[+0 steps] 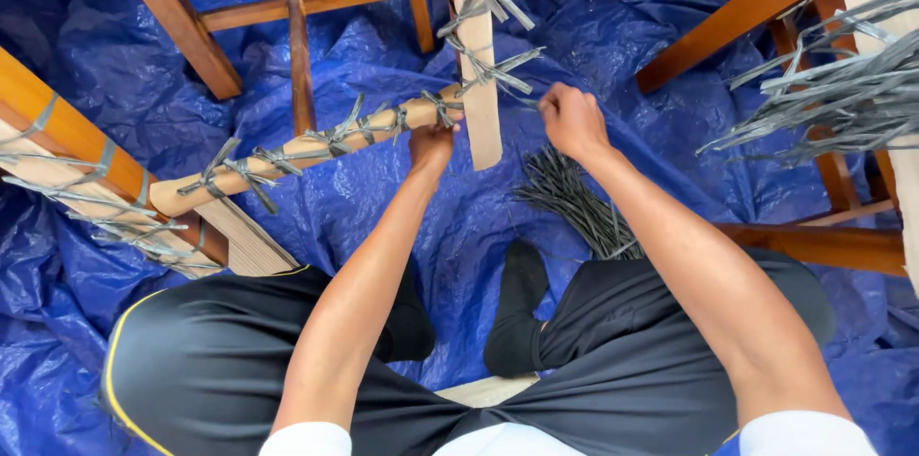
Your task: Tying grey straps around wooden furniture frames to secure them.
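A person is sitting on a crumpled blue tarp (574, 25), looking down over black shorts at both arms reaching away. Wooden chair frames (182, 21) are crowding the far left and far right edges, leaving an open patch of tarp in the middle between the knees and the work.

The left hand (433, 143) is clenching the near end of a pale round wooden rail (306, 150), which is slanting from the left toward the centre. The rail is meeting an upright flat wooden slat (477, 64) at centre far. Grey strips (483, 68) are knotting around both pieces, their cut ends sticking out.

The right hand (571, 118) is pinching one grey strip just right of the slat. A loose bundle of dark strips (574, 202) is lying on the tarp under the right forearm. More grey strips (842, 92) are fanning in from the far right.
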